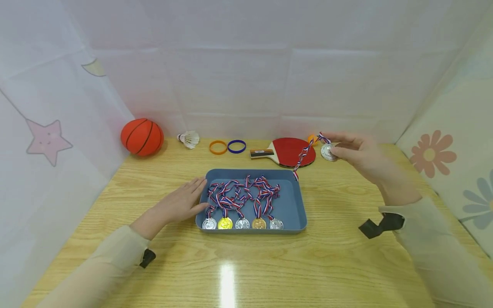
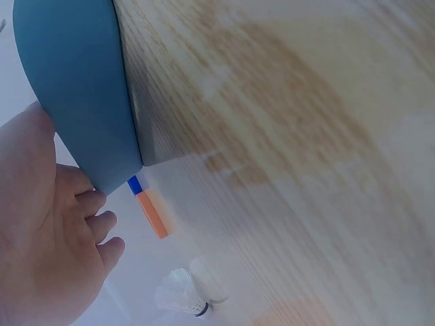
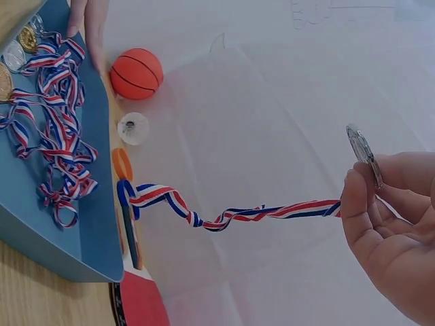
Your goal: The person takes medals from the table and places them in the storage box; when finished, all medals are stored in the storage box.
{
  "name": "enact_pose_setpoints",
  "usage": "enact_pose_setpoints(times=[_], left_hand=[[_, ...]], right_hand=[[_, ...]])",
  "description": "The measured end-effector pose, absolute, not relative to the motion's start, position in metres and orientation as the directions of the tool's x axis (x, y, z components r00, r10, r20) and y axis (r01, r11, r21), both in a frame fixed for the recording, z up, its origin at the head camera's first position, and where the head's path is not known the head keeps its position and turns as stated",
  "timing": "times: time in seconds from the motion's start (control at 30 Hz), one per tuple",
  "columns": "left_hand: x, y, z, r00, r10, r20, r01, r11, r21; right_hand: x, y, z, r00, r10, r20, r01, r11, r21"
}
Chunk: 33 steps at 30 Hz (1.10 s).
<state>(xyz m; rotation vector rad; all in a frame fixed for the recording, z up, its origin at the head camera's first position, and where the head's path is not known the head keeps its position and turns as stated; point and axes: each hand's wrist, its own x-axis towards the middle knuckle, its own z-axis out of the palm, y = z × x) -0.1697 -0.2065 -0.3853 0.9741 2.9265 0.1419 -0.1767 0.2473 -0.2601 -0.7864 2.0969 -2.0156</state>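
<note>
My right hand (image 1: 358, 156) pinches a silver medal (image 1: 328, 152) between thumb and fingers, raised over the right side of the table. Its striped red, white and blue ribbon (image 3: 299, 209) trails down, twisted and knotted, toward the tray's far right corner. My left hand (image 1: 181, 203) touches the left side of a blue-grey tray (image 1: 292, 209), fingers straight and thumb over the rim. Inside the tray, several silver and gold-coloured medals, one a bright gold medal (image 1: 225, 223), lie in a row along the near wall. Their tangled ribbons (image 1: 235, 196) spread behind them.
Along the back stand a red basketball (image 1: 142, 137), a shuttlecock (image 1: 189, 139), an orange wristband (image 1: 218, 148) and a blue wristband (image 1: 236, 146). A red table tennis bat (image 1: 289, 149) lies behind the tray, with an orange ball (image 1: 313, 138) beside it. White cloth walls (image 1: 239, 85) enclose the table.
</note>
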Motion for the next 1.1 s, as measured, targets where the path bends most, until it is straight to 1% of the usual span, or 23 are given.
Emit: enact_pose_setpoints(times=[0.07,0.2,0.27,0.37,0.57,0.8,0.87,0.93,1.1], left_hand=[[-0.170,-0.206,-0.385,-0.800,0.599,-0.025,0.594,0.798,0.103],[-0.170,-0.207,-0.386,-0.798,0.602,-0.023,0.598,0.796,0.098],[-0.171,-0.207,-0.386,-0.799,0.601,-0.023,0.597,0.796,0.098],[-0.170,-0.207,-0.385,-0.799,0.601,-0.021,0.597,0.797,0.098],[-0.169,-0.206,-0.384,-0.791,0.611,-0.008,0.607,0.788,0.104],[-0.170,-0.207,-0.386,-0.788,0.616,-0.005,0.612,0.784,0.106],[-0.170,-0.207,-0.386,-0.787,0.616,-0.005,0.613,0.783,0.106],[-0.170,-0.207,-0.387,-0.787,0.617,-0.003,0.613,0.782,0.108],[-0.170,-0.207,-0.386,-0.786,0.618,-0.001,0.614,0.781,0.112]], right_hand=[[-0.178,0.239,-0.265,-0.871,-0.437,0.226,-0.265,0.029,-0.964],[-0.181,0.226,-0.277,-0.915,-0.391,0.103,-0.217,0.260,-0.941],[-0.182,0.221,-0.285,-0.925,-0.378,0.043,-0.188,0.357,-0.915],[-0.184,0.215,-0.301,-0.926,-0.377,-0.014,-0.164,0.437,-0.884],[-0.187,0.207,-0.334,-0.901,-0.434,-0.016,-0.192,0.431,-0.882],[-0.180,0.200,-0.356,-0.889,-0.446,-0.108,-0.126,0.463,-0.878],[-0.178,0.199,-0.361,-0.877,-0.466,-0.114,-0.135,0.467,-0.874],[-0.176,0.197,-0.365,-0.864,-0.491,-0.114,-0.155,0.474,-0.867],[-0.173,0.191,-0.375,-0.797,-0.600,-0.075,-0.291,0.489,-0.822]])
